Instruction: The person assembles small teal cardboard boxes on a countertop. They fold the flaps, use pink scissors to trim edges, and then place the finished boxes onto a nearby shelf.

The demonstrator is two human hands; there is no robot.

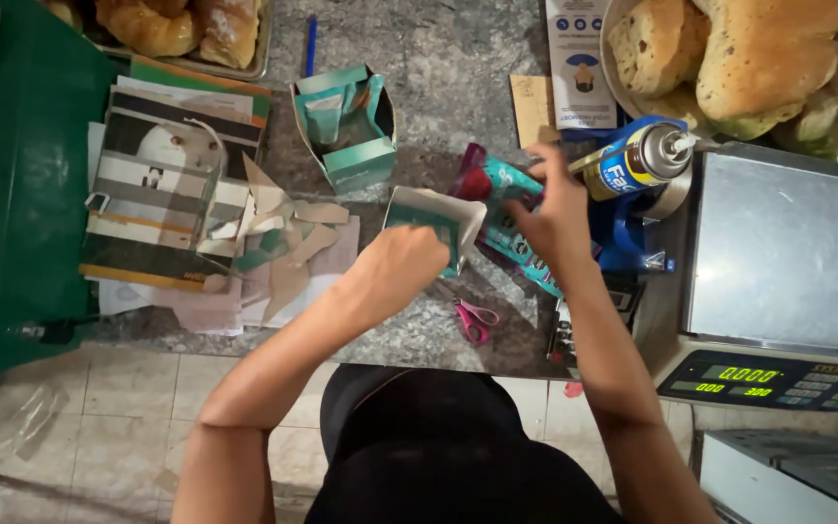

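My left hand (402, 267) grips a folded piece of teal and white carton (431, 215) at the middle of the granite counter (438, 68). My right hand (557, 209) holds a thin stick or brush (594, 155) between its fingers, just right of the carton piece and over a teal and magenta wrapper (506, 228). A blue and yellow spray can (637, 160) lies on its side right beside that hand. Pink-handled scissors (474, 318) rest on the counter below the carton piece.
An open teal carton box (346, 126) stands further back, with cut cardboard scraps (288, 243) and a stack of magazines (162, 184) to the left. A weighing scale (778, 272) fills the right side. Bread loaves (729, 49) sit in a bowl at the back right; pastries (177, 24) at the back left.
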